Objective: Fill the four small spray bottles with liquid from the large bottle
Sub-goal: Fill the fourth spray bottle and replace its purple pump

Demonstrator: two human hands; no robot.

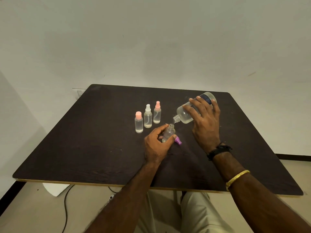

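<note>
My right hand [204, 118] grips the large clear bottle [184, 115] with a dark label, tilted so its open mouth points down-left just above a small open bottle [169, 132]. My left hand [155, 143] holds that small bottle upright on the dark table [84, 140]. A purple spray cap [178, 141] lies on the table beside it. Three small bottles stand in a row behind: one with a pink flat cap [138, 122], one with a white sprayer [148, 117], one with a pink sprayer [157, 113].
A white wall rises close behind the table. Below the front edge I see my legs in light trousers, a black cable [65, 207] on the floor and a white object [55, 189] at the left.
</note>
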